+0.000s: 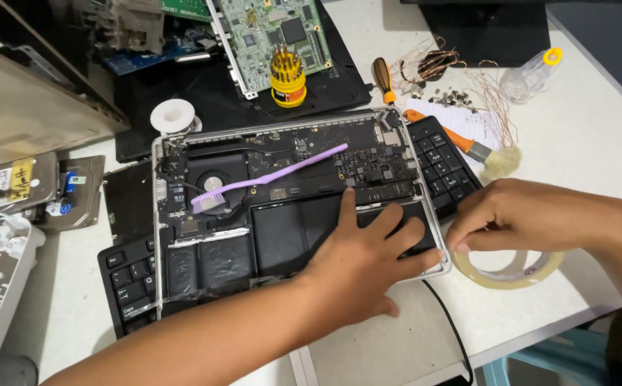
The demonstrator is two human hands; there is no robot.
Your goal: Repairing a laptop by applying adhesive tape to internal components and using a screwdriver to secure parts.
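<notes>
Left hand (364,257) lies flat, fingers spread, on one opened laptop (282,207) (one purple toothbrush (268,180) atop); right hand (518,214) pinches one tape roll (515,268) on the desk (583,136)

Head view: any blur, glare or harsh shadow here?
Head view: even, soft light; opened silver laptop and lilac plastic brush are sharp; the right hand on the clear tape roll is slightly motion-blurred; the left hand casts faint shadow; mild glare on the white tabletop.
</notes>
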